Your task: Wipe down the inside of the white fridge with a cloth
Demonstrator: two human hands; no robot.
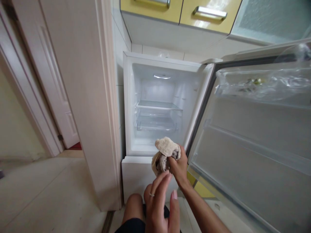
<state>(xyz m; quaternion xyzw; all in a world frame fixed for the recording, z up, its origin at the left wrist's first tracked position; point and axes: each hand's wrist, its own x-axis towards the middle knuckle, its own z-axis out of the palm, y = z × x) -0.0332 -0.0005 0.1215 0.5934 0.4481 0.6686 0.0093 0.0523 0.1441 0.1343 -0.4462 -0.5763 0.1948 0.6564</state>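
Note:
My right hand [179, 165] is closed around a bunched beige cloth [167, 147] with dark, soiled patches in its folds. It holds the cloth in front of the lower opening of a white refrigerator [126, 103]. My left hand [159, 204], with a ring on one finger, is raised close to the camera. Its fingers are stretched out and the thumb stands apart. The left fingertips come near the cloth's lower edge; I cannot tell whether they touch. Inside the fridge are a glass shelf [157, 105] and a clear drawer [156, 124] below it.
The fridge door [243, 129] stands wide to the right, with clear racks and a plastic bag [286, 81] on top. A closed white lower compartment [136, 174] sits below. Yellow cabinets [206, 22] hang overhead. A door frame [97, 97] rises close on the left.

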